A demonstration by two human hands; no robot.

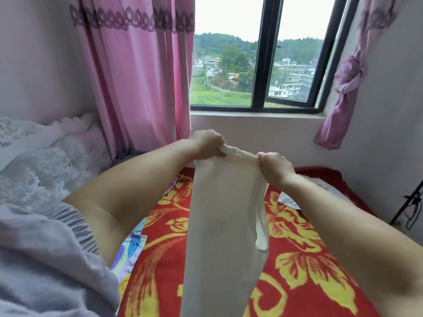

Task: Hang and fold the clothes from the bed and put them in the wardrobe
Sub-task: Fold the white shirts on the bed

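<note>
Lilac sleeve (pixel 45 259) near; raised hands, left hand (pixel 207 143), right hand (pixel 273 164), grip white garment (pixel 219 225).

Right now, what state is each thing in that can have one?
left hand: grips the garment's top edge
right hand: grips the same edge
white garment: held up, hanging over the bed
red blanket: spread flat
pink curtain: hanging loose
purple curtain: knotted
window: open or shut unclear
</note>
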